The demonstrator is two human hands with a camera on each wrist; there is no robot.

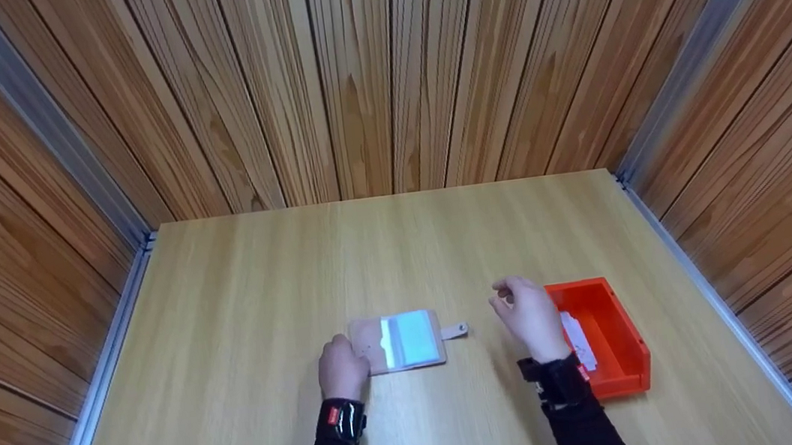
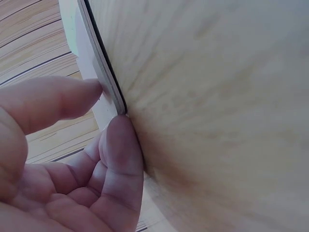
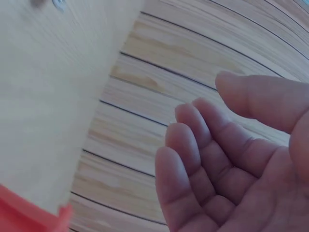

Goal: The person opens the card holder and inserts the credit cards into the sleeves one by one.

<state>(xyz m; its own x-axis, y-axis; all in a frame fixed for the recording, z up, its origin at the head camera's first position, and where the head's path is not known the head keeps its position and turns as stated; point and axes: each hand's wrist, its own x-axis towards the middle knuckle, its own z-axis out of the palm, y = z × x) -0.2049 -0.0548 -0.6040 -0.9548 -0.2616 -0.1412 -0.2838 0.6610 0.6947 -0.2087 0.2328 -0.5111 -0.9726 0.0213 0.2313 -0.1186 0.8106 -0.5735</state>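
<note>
A small pinkish card holder [image 1: 374, 348] lies open on the table, with light blue sleeves [image 1: 414, 337] showing inside. Its strap [image 1: 454, 331], fitted with a metal snap, sticks out to the right. At the left edge of the cover, my left hand [image 1: 343, 369] pinches the card holder. The left wrist view has the thumb on the inner face of the cover [image 2: 102, 67] and a fingertip at its corner. My right hand [image 1: 532, 315] hovers left of the red bin [image 1: 629, 334], fingers loosely bent, palm holding nothing.
A pale, card-like piece [image 1: 578, 340] leans inside the bin, partly hidden by the right wrist. Wood-plank walls [image 1: 355, 76] with metal corner rails enclose the wooden table [image 1: 223, 289] at the back and both sides.
</note>
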